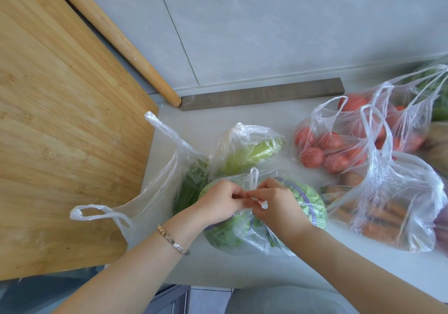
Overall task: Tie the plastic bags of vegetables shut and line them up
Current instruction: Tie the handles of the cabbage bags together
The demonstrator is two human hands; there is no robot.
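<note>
Both hands, left [221,201] and right [276,202], pinched the handles [253,180] of the cabbage bag [312,199] near the counter's [242,117] front edge.

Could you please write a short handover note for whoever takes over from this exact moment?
Left hand and right hand: both pinch the handles of the round green vegetable bag, mid-knot.
Done: the pale cabbage bag behind it looks knotted.
Left: finish this knot; tie the dark leafy bag, tomato bag and carrot bag, all open-handled; green vegetables at the right edge are partly out of view. Then line them up on the counter.
</note>
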